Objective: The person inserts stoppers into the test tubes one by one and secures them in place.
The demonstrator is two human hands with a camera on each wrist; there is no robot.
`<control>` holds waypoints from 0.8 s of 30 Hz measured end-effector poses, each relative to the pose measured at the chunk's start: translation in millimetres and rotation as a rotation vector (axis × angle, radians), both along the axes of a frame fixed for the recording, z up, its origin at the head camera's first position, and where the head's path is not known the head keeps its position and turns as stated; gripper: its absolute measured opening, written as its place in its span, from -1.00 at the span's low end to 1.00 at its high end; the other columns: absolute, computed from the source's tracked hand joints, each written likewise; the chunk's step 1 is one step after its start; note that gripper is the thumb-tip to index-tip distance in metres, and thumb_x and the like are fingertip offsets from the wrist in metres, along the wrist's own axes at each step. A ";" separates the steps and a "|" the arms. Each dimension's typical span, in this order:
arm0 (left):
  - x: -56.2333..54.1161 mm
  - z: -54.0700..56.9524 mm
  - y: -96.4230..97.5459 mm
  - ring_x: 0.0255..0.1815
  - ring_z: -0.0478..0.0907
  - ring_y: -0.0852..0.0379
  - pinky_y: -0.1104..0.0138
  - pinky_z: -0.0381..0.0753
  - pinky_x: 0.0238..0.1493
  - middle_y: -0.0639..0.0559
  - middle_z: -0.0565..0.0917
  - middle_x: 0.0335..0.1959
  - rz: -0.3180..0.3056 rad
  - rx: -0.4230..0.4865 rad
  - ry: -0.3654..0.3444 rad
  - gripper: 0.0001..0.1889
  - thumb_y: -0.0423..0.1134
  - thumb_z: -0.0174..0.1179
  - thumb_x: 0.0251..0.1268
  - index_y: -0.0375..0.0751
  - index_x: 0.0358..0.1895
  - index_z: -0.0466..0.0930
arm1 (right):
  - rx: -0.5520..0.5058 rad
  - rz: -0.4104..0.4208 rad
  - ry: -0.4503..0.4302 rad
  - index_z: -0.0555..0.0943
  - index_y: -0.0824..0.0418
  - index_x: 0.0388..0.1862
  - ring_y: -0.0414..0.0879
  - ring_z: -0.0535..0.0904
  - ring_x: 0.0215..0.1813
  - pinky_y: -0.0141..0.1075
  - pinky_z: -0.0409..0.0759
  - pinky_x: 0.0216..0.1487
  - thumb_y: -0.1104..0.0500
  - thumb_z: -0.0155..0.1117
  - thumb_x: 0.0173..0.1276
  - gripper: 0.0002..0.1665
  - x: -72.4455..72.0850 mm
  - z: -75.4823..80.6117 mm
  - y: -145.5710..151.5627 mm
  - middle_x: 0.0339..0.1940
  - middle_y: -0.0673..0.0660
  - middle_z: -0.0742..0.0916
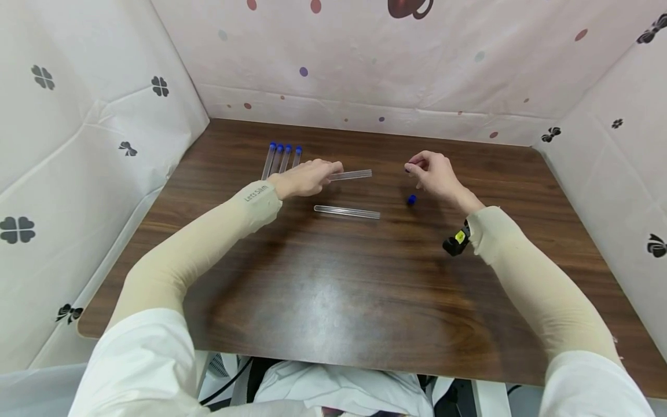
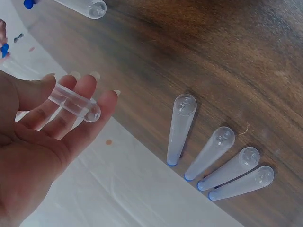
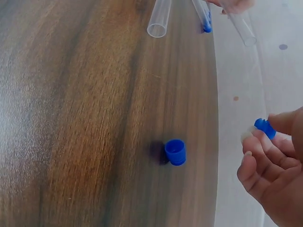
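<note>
My left hand (image 1: 311, 176) grips a clear test tube (image 1: 352, 175) between thumb and fingers, its open end pointing right and its rounded end (image 2: 91, 112) lying against the fingers in the left wrist view. In my right hand (image 1: 439, 175), thumb and fingertips pinch a small blue cap (image 3: 265, 128). A second blue cap (image 3: 175, 152) stands on the table below that hand, hollow side up. Nearer to me, between the hands, another uncapped test tube (image 1: 347, 212) lies flat on the wood.
Several test tubes with blue caps (image 2: 182, 127) lie side by side at the back left, partly behind my left hand in the head view. White patterned sheets (image 1: 365, 75) enclose the brown table (image 1: 323, 289) at the back and sides. A black wrist camera (image 1: 456, 243) hangs under my right wrist.
</note>
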State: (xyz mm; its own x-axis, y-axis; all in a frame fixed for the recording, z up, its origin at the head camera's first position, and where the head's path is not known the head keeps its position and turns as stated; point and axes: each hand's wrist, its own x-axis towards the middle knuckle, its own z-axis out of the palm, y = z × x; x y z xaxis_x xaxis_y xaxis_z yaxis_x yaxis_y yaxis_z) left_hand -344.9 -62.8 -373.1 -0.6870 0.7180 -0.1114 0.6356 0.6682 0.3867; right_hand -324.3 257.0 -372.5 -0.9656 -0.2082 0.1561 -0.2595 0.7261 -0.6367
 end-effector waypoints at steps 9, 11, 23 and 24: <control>0.0 1.8 3.2 -0.04 0.59 0.05 0.24 0.54 -0.21 -0.13 0.62 0.07 -0.001 0.006 0.020 -0.64 -0.52 0.02 0.35 -0.14 0.15 0.36 | -0.073 0.019 -0.063 0.51 0.33 -0.09 -0.10 0.62 -0.55 -0.13 0.66 -0.45 0.19 0.22 0.37 -0.76 -0.5 -1.5 -1.1 -0.28 0.29 0.68; -0.7 1.1 3.9 -0.17 0.55 0.07 0.27 0.49 -0.31 -0.10 0.64 -0.01 -0.003 0.004 0.036 -0.72 -0.43 0.03 0.41 -0.15 0.13 0.37 | -0.079 0.027 -0.060 0.51 0.31 -0.09 -0.09 0.62 -0.55 -0.11 0.66 -0.44 0.20 0.22 0.36 -0.77 -0.1 -2.2 -3.4 -0.27 0.31 0.69; -5.2 -3.9 8.7 -0.30 0.47 0.08 0.27 0.45 -0.36 -0.08 0.65 -0.13 -0.004 -0.014 0.094 -0.82 -0.24 -0.03 0.50 -0.18 0.05 0.40 | -0.051 0.096 -0.070 0.55 0.32 0.01 0.19 0.67 -0.36 -0.08 0.66 -0.42 0.17 0.17 0.43 -0.71 -0.3 -2.6 -9.5 -0.15 0.40 0.71; -5.0 -3.8 9.0 -0.30 0.47 0.08 0.27 0.45 -0.36 -0.08 0.65 -0.13 -0.003 -0.013 0.093 -0.82 -0.24 -0.03 0.50 -0.18 0.05 0.40 | -0.054 0.100 -0.075 0.54 0.33 0.01 0.19 0.67 -0.36 -0.09 0.66 -0.42 0.16 0.18 0.42 -0.71 -0.1 -2.3 -9.9 -0.15 0.40 0.71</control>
State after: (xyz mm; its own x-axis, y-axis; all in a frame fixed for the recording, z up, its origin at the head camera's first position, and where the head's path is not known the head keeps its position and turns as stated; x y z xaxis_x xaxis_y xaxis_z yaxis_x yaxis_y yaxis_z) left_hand -349.9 -53.8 -376.9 -0.6926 0.7191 -0.0562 0.6705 0.6706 0.3175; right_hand -324.3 247.2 -374.8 -0.9497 -0.2973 0.0982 -0.2794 0.6632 -0.6943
